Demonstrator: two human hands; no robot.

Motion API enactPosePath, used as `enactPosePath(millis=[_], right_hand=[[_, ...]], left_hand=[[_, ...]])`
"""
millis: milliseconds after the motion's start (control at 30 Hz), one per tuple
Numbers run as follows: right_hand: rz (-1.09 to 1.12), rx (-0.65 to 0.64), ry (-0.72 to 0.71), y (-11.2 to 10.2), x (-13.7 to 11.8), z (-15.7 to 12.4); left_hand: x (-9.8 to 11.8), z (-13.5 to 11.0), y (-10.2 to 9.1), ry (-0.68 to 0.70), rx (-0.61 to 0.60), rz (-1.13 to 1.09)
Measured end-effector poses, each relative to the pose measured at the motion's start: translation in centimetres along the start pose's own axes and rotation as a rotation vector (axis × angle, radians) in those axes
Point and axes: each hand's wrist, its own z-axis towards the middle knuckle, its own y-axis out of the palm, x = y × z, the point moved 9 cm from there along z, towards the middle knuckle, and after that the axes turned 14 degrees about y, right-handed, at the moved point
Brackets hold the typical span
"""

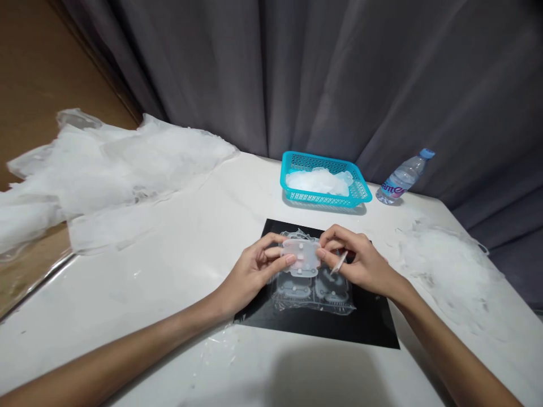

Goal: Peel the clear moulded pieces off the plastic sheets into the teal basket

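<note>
A small frosted plastic plate (302,255) with wavy edges and little raised squares is held up between my hands. My left hand (258,265) pinches its left side, thumb in front and fingers behind. The fingertips of my right hand (360,257) are closed on its right edge. A thin clear plastic sliver (339,263) sticks out by my right thumb; how it is held is hard to tell. Below lies a clear plastic packet (314,302) with similar frosted pieces, partly hidden by my hands. It rests on a black mat (360,330).
Behind the mat stands a turquoise basket (326,202) holding white translucent pieces (318,182). A water bottle (399,180) is to its right. Heaps of clear-wrapped white material lie at left (110,164) and right (449,265). A grey curtain (322,73) hangs behind the white table (148,299).
</note>
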Motion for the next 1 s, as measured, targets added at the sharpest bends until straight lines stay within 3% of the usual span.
enactPosePath(millis=[200, 333, 467, 633, 833, 1000], right_hand=[[-0.105, -0.020, -0.012, 0.0, 0.0, -0.1], [-0.198, -0.021, 0.017, 0.2, 0.3, 0.0], [-0.086, 0.015, -0.044, 0.6, -0.5, 0.0], [0.027, -0.009, -0.094, 1.3, -0.9, 0.0], [0.003, 0.044, -0.040, 0.7, -0.8, 0.0], [0.001, 0.098, -0.007, 0.0, 0.1, 0.0]], left_hand=[[1.6, 0.0, -1.1, 0.147, 0.020, 0.301], [3.2, -0.3, -0.7, 0.289, -0.041, 0.557], [3.9, -1.1, 0.2, 0.413, -0.131, 0.706], [3.4, -1.3, 0.2, 0.407, -0.140, 0.718], [2.7, -1.0, -0.9, 0.255, -0.042, 0.701], [3.0, -0.6, -0.8, 0.289, -0.041, 0.716]])
